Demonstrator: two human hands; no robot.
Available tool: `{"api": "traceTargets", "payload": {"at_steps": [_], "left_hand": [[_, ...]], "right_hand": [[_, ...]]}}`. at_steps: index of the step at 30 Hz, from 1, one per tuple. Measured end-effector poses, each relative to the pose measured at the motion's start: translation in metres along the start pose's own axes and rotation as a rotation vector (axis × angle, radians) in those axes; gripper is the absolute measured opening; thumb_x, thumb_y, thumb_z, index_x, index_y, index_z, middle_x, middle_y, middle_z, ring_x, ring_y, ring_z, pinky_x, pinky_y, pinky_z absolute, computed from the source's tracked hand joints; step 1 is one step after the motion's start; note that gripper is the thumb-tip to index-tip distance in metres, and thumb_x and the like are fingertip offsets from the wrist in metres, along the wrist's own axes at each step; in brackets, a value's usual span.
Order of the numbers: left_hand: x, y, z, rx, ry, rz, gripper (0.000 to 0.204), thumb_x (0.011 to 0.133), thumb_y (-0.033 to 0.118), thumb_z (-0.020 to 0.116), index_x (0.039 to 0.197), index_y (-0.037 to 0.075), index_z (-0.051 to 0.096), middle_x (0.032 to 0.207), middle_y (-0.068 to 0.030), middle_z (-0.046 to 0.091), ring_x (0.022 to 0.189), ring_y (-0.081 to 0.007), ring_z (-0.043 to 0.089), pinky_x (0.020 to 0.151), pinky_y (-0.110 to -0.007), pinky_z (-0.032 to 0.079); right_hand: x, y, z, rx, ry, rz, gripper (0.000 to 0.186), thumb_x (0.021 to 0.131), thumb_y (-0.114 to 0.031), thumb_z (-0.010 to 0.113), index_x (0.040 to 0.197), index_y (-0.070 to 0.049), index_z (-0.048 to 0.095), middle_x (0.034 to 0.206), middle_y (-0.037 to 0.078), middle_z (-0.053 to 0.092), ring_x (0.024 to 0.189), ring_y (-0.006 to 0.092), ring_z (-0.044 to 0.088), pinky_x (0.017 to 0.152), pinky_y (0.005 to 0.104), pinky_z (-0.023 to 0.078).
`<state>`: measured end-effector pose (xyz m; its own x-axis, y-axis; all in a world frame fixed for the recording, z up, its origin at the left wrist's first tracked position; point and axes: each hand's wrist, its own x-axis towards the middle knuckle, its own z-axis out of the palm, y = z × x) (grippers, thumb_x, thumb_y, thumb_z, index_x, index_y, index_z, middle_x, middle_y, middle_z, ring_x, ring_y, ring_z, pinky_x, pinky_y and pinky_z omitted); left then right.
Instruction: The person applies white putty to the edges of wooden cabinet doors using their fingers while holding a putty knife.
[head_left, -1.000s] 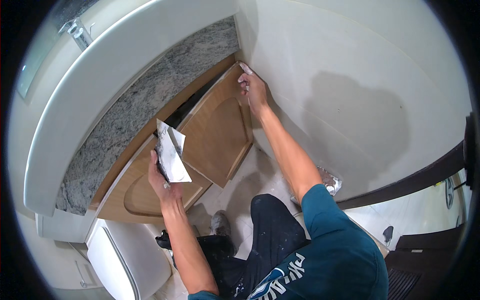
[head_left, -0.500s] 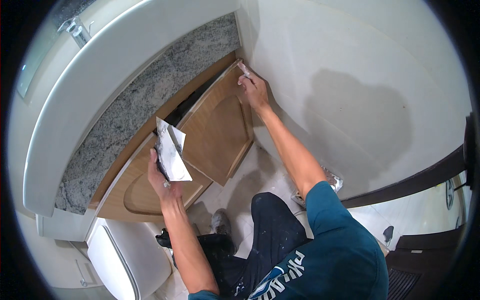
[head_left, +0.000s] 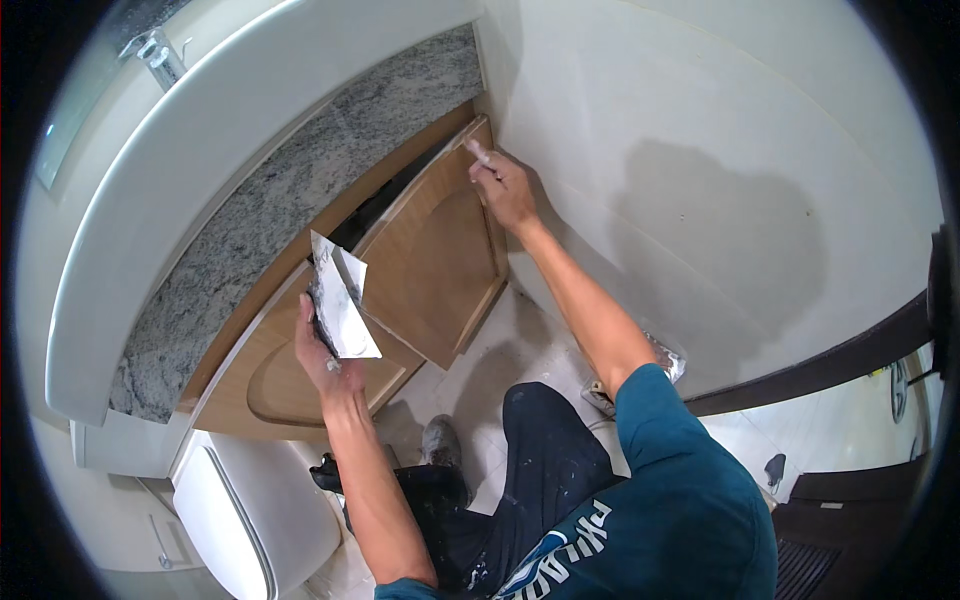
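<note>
My left hand (head_left: pixel 326 350) grips white flat scraper plates (head_left: pixel 340 305) smeared with grey-white paste, held over the lower cabinet door (head_left: pixel 320 400). My right hand (head_left: pixel 500 190) is at the upper corner of the right wooden cabinet door (head_left: pixel 440 270), its white-smeared index finger stretched along the top edge and the other fingers loosely bent; the fingertip is blurred. That door sits tilted, with a dark gap behind it beneath the speckled stone band (head_left: pixel 260 210).
A white sink rim (head_left: pixel 170 170) with a chrome tap (head_left: pixel 158 55) is above. A white toilet (head_left: pixel 240 510) stands lower left. A tiled wall (head_left: pixel 720 150) borders the right. A metallic container (head_left: pixel 665 360) is partly behind my right arm. My knee and shoe (head_left: pixel 440 445) are over the tiled floor.
My right hand has slid slightly down and left along the door's top edge from the corner. My left hand and the plates have shifted slightly upward in view.
</note>
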<state>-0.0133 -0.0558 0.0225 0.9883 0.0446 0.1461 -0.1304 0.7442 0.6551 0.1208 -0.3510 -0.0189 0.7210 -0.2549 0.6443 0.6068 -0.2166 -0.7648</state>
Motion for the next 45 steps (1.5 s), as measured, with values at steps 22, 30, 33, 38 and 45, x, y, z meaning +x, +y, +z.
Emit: {"api": "traceTargets", "payload": {"at_steps": [22,30,33,38,45], "left_hand": [[-0.003,0.011,-0.003,-0.016,0.022,0.015,0.035,0.100,0.026,0.045,0.123,0.000,0.054,0.123,-0.0094,0.059,0.113,-0.0206,0.057,0.101,-0.034,0.044],[-0.001,0.000,0.002,-0.033,0.027,0.021,0.035,0.100,0.024,0.046,0.124,-0.001,0.053,0.124,-0.0116,0.058,0.113,-0.0228,0.057,0.103,-0.036,0.043],[-0.002,0.000,0.008,-0.054,0.092,0.004,0.035,0.100,0.023,0.046,0.123,-0.001,0.053,0.121,-0.0122,0.060,0.112,-0.0229,0.057,0.102,-0.036,0.044],[-0.001,0.007,-0.003,-0.061,0.028,0.042,0.034,0.100,0.024,0.046,0.120,-0.001,0.054,0.113,-0.0117,0.062,0.102,-0.0207,0.061,0.093,-0.035,0.049],[0.004,-0.003,0.016,-0.114,0.029,-0.027,0.034,0.099,0.029,0.047,0.115,0.001,0.058,0.106,-0.0065,0.066,0.099,-0.0189,0.062,0.092,-0.034,0.046]], "right_hand": [[-0.037,-0.060,0.032,-0.099,-0.228,-0.294,0.043,0.082,-0.012,0.062,0.125,-0.008,0.062,0.068,0.010,0.053,0.069,0.0252,0.052,0.070,0.0365,0.043],[-0.029,-0.043,0.021,-0.184,-0.262,-0.255,0.047,0.080,-0.012,0.064,0.127,-0.010,0.060,0.072,0.013,0.058,0.071,0.0272,0.053,0.075,0.0367,0.046],[-0.038,-0.057,0.034,-0.206,-0.382,-0.330,0.051,0.080,-0.011,0.062,0.131,-0.011,0.057,0.083,0.016,0.062,0.072,0.0284,0.053,0.077,0.0382,0.046],[-0.078,-0.112,0.054,0.116,-0.364,-0.179,0.058,0.081,-0.007,0.060,0.138,-0.007,0.049,0.082,0.008,0.058,0.067,0.0154,0.049,0.064,0.0292,0.043],[-0.104,-0.147,0.073,0.290,-0.416,-0.261,0.064,0.078,-0.004,0.057,0.140,0.001,0.044,0.092,0.007,0.062,0.073,0.0128,0.055,0.067,0.0282,0.045]]}}
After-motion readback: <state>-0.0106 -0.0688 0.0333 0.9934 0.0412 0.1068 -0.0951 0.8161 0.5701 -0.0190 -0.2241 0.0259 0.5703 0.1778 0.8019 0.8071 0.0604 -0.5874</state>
